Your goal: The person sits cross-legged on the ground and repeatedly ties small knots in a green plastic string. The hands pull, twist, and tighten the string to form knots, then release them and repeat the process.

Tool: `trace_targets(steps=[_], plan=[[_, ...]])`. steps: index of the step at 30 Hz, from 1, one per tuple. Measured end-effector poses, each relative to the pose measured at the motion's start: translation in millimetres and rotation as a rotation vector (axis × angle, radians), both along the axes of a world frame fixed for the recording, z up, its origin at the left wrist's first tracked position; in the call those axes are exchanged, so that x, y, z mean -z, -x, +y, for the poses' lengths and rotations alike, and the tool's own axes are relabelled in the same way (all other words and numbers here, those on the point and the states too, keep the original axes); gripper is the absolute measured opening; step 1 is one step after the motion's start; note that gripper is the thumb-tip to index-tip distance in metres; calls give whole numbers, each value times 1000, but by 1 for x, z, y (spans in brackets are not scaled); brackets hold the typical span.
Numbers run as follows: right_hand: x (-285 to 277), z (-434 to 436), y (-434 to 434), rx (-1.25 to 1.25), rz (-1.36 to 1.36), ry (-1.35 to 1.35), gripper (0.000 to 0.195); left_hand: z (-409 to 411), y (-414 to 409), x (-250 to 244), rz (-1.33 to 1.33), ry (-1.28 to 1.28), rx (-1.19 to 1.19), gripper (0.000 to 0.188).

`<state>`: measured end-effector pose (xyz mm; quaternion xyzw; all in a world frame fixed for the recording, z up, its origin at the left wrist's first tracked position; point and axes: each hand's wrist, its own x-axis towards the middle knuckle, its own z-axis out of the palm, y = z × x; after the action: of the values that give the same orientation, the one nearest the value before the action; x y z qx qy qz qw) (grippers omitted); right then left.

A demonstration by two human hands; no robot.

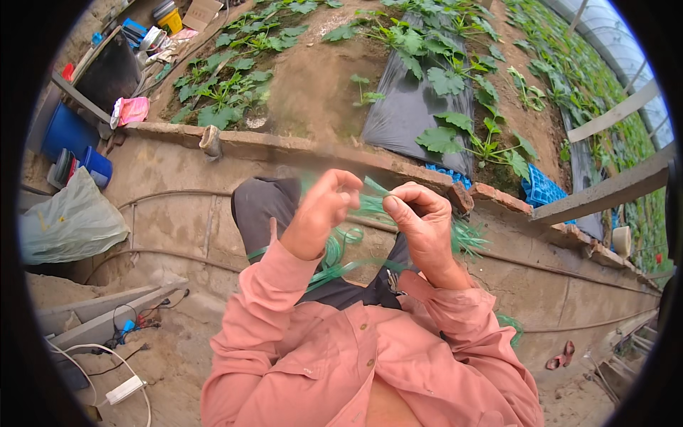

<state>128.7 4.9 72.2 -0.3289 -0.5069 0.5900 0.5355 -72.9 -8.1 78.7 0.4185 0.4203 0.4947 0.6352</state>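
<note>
Both my hands are raised over my lap. My right hand [419, 221] pinches green plastic strapping twine [376, 187] between thumb and forefinger. Just left of it, my left hand [328, 205] is curled and slightly blurred; whether its fingers grip a strand cannot be made out. A loose bundle of the same green twine [335, 251] lies across and between my legs, with frayed ends [467, 237] spreading out beyond my right wrist. One strand loops round my left knee.
A low brick edge [320, 152] runs before me, with leafy plants [445, 80] and black plastic film [397, 112] behind. Hoses [176, 253] cross the ground. A pale plastic bag [72, 224] and blue buckets [69, 131] stand left; a power strip [125, 389] lies lower left, sandals [560, 356] right.
</note>
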Motion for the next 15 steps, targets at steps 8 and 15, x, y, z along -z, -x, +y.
trace_targets(steps=[8, 15], plan=[[-1, -3, 8, 31, -231, -419, 14, -4, -18, 2, 658, -474, -34, 16], [-6, 2, 2, -120, -229, -327, 10, -6, -18, 7, 891, -578, 20, 17]])
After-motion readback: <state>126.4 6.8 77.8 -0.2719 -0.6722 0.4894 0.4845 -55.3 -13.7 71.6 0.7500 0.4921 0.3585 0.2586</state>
